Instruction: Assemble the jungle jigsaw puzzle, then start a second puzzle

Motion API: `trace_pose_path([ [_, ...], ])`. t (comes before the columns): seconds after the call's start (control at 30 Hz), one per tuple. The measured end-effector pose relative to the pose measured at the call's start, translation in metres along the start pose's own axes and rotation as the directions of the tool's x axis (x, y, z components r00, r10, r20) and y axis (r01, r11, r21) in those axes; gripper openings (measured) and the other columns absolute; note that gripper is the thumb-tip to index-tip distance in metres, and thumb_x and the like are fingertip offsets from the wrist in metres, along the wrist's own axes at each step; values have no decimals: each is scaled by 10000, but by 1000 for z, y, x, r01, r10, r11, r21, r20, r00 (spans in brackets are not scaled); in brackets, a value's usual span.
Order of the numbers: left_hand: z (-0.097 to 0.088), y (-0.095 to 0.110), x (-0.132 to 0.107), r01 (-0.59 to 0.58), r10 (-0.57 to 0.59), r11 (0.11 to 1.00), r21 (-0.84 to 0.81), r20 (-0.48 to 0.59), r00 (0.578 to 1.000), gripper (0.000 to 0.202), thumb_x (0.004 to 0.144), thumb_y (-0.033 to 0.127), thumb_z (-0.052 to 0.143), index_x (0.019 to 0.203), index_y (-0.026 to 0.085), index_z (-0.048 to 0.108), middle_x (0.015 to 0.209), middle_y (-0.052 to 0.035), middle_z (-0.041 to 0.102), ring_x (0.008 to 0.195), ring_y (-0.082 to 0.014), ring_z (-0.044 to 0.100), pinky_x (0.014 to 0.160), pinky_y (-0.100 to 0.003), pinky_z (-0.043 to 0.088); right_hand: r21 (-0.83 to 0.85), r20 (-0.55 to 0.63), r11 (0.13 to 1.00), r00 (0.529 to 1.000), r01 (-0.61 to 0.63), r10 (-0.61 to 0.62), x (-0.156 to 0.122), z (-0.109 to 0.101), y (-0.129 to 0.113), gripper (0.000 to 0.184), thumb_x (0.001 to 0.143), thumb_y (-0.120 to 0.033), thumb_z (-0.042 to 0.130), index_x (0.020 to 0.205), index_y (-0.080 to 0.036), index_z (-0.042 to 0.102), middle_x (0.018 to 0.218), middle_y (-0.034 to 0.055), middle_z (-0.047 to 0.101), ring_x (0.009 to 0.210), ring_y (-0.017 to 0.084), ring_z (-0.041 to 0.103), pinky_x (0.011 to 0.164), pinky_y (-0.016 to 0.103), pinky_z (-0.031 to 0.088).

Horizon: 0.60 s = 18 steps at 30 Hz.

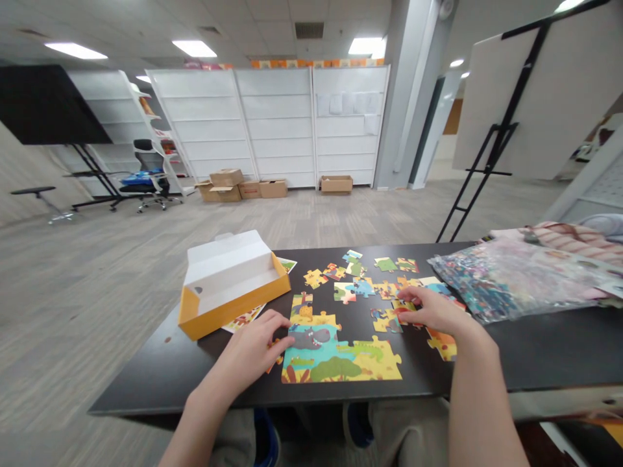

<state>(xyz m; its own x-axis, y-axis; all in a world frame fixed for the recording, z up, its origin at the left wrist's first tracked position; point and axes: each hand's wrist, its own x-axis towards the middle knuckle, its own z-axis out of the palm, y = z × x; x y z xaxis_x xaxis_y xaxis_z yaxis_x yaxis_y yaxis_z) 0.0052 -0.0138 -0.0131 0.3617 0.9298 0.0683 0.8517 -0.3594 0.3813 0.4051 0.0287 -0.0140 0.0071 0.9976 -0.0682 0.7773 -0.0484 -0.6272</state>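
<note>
A partly joined jigsaw puzzle (341,370) with a hippo, crocodiles and a green bush lies flat near the table's front edge. At its left side is my left hand (257,347), thumb and fingers apart, fingertips touching the edge. An orange piece lies partly hidden under that hand. My right hand (435,311) is over the loose pieces to the right, with thumb and fingers closed about a puzzle piece (403,312) that they partly cover. Beside it lies a yellow and grey piece (387,321). Several loose pieces (360,287) are scattered behind the joined part.
An open yellow box (243,305) with a white inside stands at the table's left, over some printed cards (246,320). Clear plastic bags (520,275) of colourful items cover the right side. The dark table (160,376) ends close to my legs.
</note>
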Motion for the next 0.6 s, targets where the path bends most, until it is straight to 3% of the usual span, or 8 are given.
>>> trace_pose_path([
  [0.23,15,42,14,-147,148,983,106,2,989,173,996,344,500,1015,239,636,1113,-44,658,1040,-213,600,879,-318,469,-2,52,996,994,-92,92,-4,-2,-13,394,682,-253,766,1065,-185,702,1068,97,712,789,193,694,632,252,537],
  [0.47,36,80,40,-278,278,960,35,11,961,172,957,357,595,1009,203,648,1074,-54,668,1034,-234,576,919,-364,464,43,58,999,998,-7,5,-3,4,-10,316,719,-344,750,995,-199,700,1045,73,727,643,155,659,541,243,491],
  [0.6,44,91,52,-300,300,954,19,-1,954,187,934,376,631,997,202,658,1065,-49,668,1024,-238,573,895,-367,473,1,68,1000,998,11,-11,-5,4,-15,356,701,-285,750,1041,-191,699,1043,77,718,689,168,675,585,246,502],
])
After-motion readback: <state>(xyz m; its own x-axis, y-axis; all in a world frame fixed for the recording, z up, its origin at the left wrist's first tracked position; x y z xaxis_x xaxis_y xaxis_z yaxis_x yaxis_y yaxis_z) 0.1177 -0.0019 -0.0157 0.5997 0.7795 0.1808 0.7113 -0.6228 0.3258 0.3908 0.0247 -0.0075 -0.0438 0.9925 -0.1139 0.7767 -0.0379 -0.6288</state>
